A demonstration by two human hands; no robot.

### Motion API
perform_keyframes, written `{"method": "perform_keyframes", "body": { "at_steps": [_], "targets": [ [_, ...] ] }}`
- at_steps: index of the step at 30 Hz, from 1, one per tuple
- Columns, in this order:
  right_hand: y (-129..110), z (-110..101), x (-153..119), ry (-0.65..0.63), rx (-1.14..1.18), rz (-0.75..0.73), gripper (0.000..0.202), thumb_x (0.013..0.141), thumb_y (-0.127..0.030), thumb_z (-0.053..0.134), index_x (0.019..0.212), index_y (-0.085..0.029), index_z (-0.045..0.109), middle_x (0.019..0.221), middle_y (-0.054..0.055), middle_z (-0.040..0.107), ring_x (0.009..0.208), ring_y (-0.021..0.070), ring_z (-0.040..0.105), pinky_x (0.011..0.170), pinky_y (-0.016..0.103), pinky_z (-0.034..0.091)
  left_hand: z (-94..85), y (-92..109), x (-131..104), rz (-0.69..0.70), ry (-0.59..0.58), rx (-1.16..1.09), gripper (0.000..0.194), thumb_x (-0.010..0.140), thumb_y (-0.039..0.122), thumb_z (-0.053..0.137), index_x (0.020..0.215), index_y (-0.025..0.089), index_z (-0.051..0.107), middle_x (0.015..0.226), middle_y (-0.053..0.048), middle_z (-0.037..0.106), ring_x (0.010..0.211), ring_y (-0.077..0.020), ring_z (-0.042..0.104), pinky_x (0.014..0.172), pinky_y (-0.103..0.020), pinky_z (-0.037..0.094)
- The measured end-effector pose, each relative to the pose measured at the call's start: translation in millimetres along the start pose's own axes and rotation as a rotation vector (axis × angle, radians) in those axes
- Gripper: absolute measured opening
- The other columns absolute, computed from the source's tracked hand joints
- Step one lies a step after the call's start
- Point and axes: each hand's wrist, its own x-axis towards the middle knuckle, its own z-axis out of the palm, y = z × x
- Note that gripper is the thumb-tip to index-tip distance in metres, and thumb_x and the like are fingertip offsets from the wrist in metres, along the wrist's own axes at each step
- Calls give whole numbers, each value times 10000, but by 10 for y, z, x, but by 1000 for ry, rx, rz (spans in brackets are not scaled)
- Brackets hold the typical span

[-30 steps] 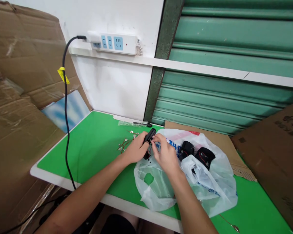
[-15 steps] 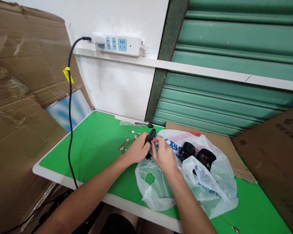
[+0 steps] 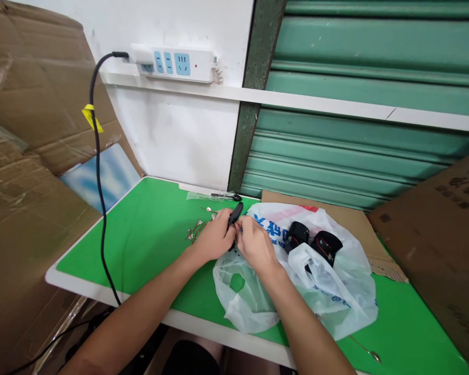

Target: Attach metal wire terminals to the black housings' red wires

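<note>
Both forearms extended forward, converging at centre. Left hand [image 3: 213, 239] curled, fingers closed in grip. Right hand [image 3: 254, 247] brought against it, fingertips pinched, knuckles raised.

Black part [image 3: 235, 213] in the hands; green tabletop [image 3: 148, 239] with white edge; translucent white bag [image 3: 336, 291] with blue and red print; brown cardboard [image 3: 35, 130]; teal shutter [image 3: 355, 151].

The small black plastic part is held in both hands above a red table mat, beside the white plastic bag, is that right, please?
Not quite: the table mat is green, not red, as the head view shows. Both the left hand and right hand do hold the small black plastic part beside the white plastic bag.
</note>
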Motion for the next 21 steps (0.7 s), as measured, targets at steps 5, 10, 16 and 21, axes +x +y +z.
{"method": "perform_keyframes", "body": {
  "at_steps": [5, 10, 16, 21],
  "targets": [
    [6, -36, 23, 26, 46, 2, 152, 966, -119, 399, 994, -189, 531, 800, 64, 637, 723, 208, 605, 657, 303, 458, -23, -23, 32, 48, -28, -82, 262, 926, 251, 358, 1124, 173, 512, 1089, -102, 589, 993, -241, 564, 930, -404, 457],
    [13, -131, 64, 289, 383, 198, 342, 943, -252, 554, 1275, -209, 484, 1224, 129, 618, 1161, 252, 583, 953, 426, 515, -155, -22, 82, 40, -19, -453, 341, 918, 265, 398, 1225, 177, 517, 1164, -65, 616, 1116, -222, 548, 1010, -344, 441],
    [79, -174, 43, 58, 930, 487, 785, 857, -263, 624, 1542, -241, 241, 1389, 144, 517, 1141, 212, 624, 811, 317, 585, -178, -42, 74, 20, -213, -536, 389, 945, 320, 401, 1293, 190, 515, 1153, -52, 609, 1123, -215, 516, 1000, -322, 429],
    [71, -249, 51, -20, 943, 481, 729, 856, -250, 604, 1534, -243, 334, 1434, 133, 522, 1203, 236, 606, 803, 304, 581, -134, -52, 47, 16, -235, -462, 378, 985, 394, 367, 1278, 196, 504, 1061, -38, 577, 1017, -188, 518, 951, -313, 442]
  ]
}}
